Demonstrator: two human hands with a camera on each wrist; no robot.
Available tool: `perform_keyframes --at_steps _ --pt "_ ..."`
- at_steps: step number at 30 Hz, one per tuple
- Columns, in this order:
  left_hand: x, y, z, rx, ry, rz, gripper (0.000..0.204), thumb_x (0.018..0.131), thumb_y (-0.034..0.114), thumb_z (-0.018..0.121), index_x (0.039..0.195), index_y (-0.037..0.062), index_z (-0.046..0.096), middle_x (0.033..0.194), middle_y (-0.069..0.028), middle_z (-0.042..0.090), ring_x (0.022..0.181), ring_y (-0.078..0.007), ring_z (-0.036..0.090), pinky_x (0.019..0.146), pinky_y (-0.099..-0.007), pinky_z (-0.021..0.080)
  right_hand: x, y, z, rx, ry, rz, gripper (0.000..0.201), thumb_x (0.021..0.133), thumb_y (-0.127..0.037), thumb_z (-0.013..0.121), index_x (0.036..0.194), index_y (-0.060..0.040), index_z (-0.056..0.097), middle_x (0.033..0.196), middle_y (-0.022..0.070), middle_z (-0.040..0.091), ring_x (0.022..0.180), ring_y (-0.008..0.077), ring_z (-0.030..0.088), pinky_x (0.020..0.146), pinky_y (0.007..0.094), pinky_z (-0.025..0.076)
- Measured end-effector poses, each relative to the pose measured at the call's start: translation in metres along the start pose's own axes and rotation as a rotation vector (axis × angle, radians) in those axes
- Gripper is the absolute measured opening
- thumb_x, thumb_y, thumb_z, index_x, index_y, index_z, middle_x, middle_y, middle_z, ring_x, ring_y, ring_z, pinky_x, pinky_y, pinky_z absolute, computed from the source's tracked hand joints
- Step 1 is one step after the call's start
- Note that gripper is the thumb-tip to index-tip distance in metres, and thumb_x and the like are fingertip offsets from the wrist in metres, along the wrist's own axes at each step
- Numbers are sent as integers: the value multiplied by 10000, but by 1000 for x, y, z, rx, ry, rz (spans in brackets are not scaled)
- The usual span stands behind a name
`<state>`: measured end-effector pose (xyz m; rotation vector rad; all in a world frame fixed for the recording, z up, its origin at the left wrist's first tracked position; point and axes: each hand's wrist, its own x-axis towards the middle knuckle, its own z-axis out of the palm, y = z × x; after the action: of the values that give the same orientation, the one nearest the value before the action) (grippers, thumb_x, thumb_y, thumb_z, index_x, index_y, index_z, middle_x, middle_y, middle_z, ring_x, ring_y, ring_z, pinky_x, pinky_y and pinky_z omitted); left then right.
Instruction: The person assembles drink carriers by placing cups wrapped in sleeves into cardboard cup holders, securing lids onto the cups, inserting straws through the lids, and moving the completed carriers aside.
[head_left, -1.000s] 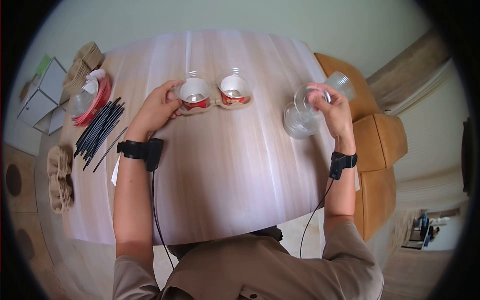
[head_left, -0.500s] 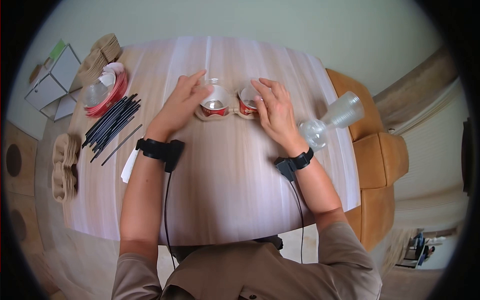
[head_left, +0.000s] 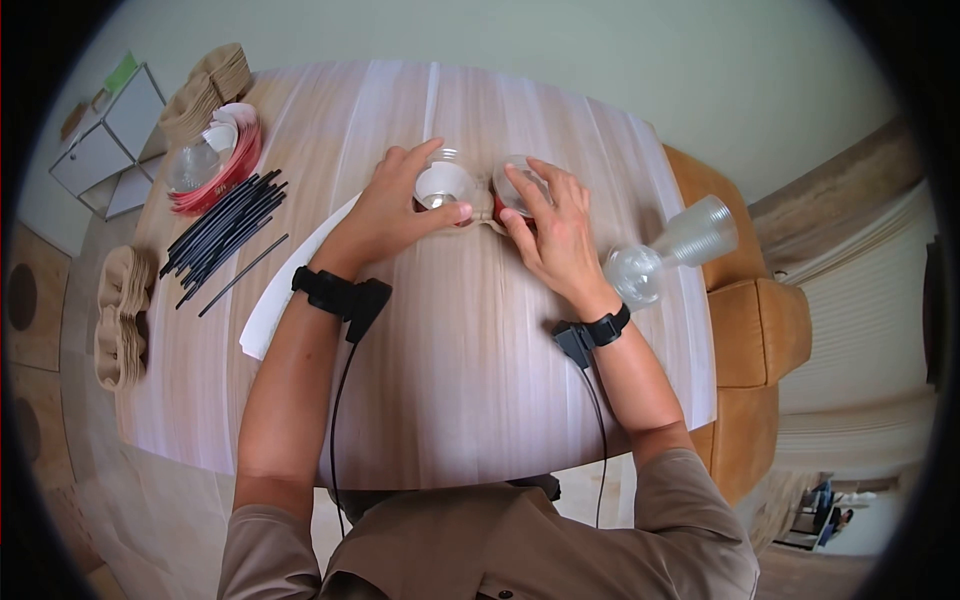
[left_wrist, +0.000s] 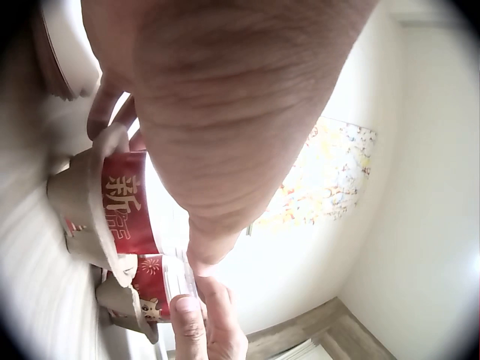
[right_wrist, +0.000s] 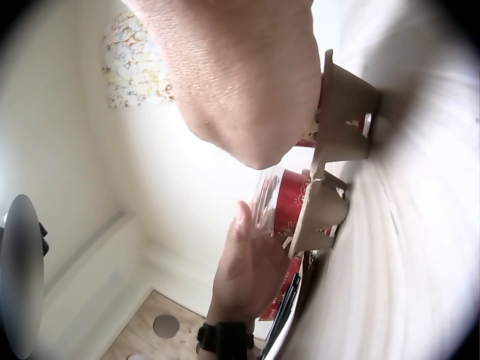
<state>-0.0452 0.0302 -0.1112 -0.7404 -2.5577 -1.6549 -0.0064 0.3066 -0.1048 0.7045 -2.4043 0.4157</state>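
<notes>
In the head view, two red-and-white cups stand side by side in a brown pulp carrier point(head_left: 484, 206). Around the left cup point(head_left: 440, 181), at its left and near side, my left hand point(head_left: 388, 208) curls with the thumb in front. My right hand point(head_left: 562, 232) holds the clear lid point(head_left: 514, 176) at the right cup, fingers over the top and thumb at the near edge. The left wrist view shows red cup sides point(left_wrist: 133, 196) and my right hand point(left_wrist: 211, 326) on the clear rim. My left hand point(right_wrist: 249, 271) appears against the other cup point(right_wrist: 289, 201) in the right wrist view.
Clear plastic pieces point(head_left: 636, 275) and a nested clear stack point(head_left: 700, 232) lie at the right. On the left are black straws point(head_left: 225, 225), red cups point(head_left: 240, 160), and stacked pulp carriers point(head_left: 122, 320). A white sheet point(head_left: 285, 300) lies by my left forearm.
My right hand has moved left from the clear pieces to the right cup. My left hand came off the left cup's side, then returned with its thumb in front.
</notes>
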Motion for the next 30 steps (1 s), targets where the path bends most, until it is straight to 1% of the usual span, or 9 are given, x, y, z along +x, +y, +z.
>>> perform_keyframes --at_steps 2,4,5,7,11,13,19,25,30 --pt "1 -1 0 -7 2 2 1014 948 532 884 1717 34 451 1460 -216 562 1431 -357 552 1145 -448 496 4 -1 -1 -21 -12 0 577 1000 -293 805 1519 -66 696 1516 246 630 1402 430 588 1167 552 438" --pt "0 1 0 3 -12 3 1011 952 540 880 1716 36 451 1460 -217 560 1425 -360 557 1114 -446 518 10 -3 -7 -23 -34 -20 654 990 -328 809 1575 -81 652 1545 258 606 1428 440 560 1182 566 413" --pt "-1 1 0 2 -11 2 1011 952 540 880 1716 36 451 1460 -217 560 1425 -360 557 1114 -446 518 13 -4 -8 -23 -36 -21 654 990 -328 809 1575 -81 652 1545 258 606 1428 440 560 1182 566 413" --pt "-2 2 1 -14 -11 -14 1006 955 548 879 1715 42 454 1461 -219 560 1411 -359 568 1088 -442 532 19 -2 -9 -48 -106 -34 703 993 -344 796 1624 -97 609 1554 285 593 1441 452 548 1202 579 394" --pt "-1 2 0 -18 -12 -26 1000 959 553 879 1712 47 458 1450 -220 560 1395 -356 579 1084 -432 535 21 3 -3 -51 -160 -20 691 1008 -325 770 1639 -102 595 1564 304 580 1449 459 545 1214 584 387" --pt "0 0 0 20 -17 -1 994 963 552 878 1711 47 460 1435 -221 561 1385 -353 584 1068 -420 543 21 3 -1 -72 -170 -1 678 1020 -308 762 1644 -105 591 1561 317 579 1455 460 547 1208 583 400" --pt "-1 1 2 -1 -11 -22 984 967 543 880 1706 46 463 1427 -223 556 1410 -364 577 1088 -428 546 20 0 -3 -112 -175 -12 656 1041 -286 748 1651 -109 585 1560 311 584 1446 454 561 1172 555 449" --pt "1 -3 2 35 -11 6 984 971 540 879 1710 47 459 1430 -229 553 1412 -365 578 1076 -422 557 19 0 0 -125 -172 -10 651 1051 -278 735 1660 -112 573 1557 305 590 1436 451 570 1164 553 459" --pt "-1 2 0 1 -22 -18 977 970 527 881 1710 48 461 1439 -228 552 1401 -359 585 1058 -419 567 18 -1 2 -147 -169 -10 656 1054 -281 733 1665 -111 567 1560 304 590 1436 448 570 1159 553 462"
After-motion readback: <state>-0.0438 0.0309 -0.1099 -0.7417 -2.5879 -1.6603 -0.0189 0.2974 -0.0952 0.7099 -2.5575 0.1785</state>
